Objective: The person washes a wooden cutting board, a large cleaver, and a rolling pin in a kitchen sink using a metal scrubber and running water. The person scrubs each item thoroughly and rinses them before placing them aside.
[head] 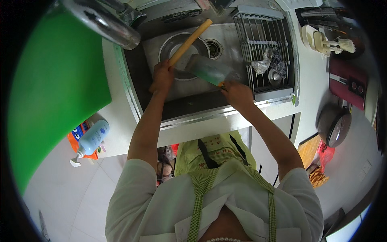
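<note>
My left hand (163, 75) grips the lower end of a straight wooden rolling pin (192, 40), which slants up to the right above the sink. In my right hand (239, 94) is a broad cleaver (208, 69), its handle mostly hidden by my fingers. The blade points left toward the rolling pin, with a gap between them. Beneath both tools, a round stainless steel bowl (161, 50) sits in the sink (228, 34), left of the drain strainer (214, 48). The cleaver covers part of the bowl's rim.
A metal drying rack (257, 42) spans the sink's right side, holding scouring pads (262, 64) and a small metal lid (274, 76). The faucet (130, 40) juts in at upper left. A light-blue pump bottle (94, 136) is at the left counter edge, near a green panel (66, 69).
</note>
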Motion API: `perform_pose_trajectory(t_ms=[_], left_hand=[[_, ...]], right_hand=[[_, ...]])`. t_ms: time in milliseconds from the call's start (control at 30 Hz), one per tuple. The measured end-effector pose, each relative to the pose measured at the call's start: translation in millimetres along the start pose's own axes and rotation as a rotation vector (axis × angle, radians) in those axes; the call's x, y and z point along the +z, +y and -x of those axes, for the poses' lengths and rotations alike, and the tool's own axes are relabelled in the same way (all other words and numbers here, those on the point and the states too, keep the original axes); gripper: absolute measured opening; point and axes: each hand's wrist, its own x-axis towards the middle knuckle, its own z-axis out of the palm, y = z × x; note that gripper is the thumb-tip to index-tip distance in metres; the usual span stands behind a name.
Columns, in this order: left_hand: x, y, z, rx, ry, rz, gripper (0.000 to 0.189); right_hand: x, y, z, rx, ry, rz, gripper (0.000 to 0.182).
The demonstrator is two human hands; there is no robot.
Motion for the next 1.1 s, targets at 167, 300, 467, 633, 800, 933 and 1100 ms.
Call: perform_pose_trajectory(t_ms=[167,300,467,633,800,933,1100], left_hand=[[1,5,-3,-0.017,-0.035,-0.033,0.03],[-14,0,-1,0.048,-0.016,-0.12,0.032],[-24,30,-3,0.273,-0.028,-0.455,0.035],[-54,69,-7,0.253,0.027,-0.173,0.039],[-40,230,54,0.485,0.065,-0.116,0.047],[16,360,110,0.424,-0.354,0.261,0.036],[149,514,211,0.348,-0.821,0.609,0.027]], right_hand=[[42,-10,-63,-0.048,0.02,0.027,0.02],[58,-15,-85,-0.094,0.071,-0.073,0.015],[114,34,-80,-0.143,0.284,-0.157,0.023],[8,-5,-18,-0.2,0.565,-0.31,0.02],[-30,44,161,-0.061,0.973,-0.515,0.031],[2,137,330,0.362,1.204,-0.584,0.035],[83,268,563,1.125,1.437,-0.096,0.028]])
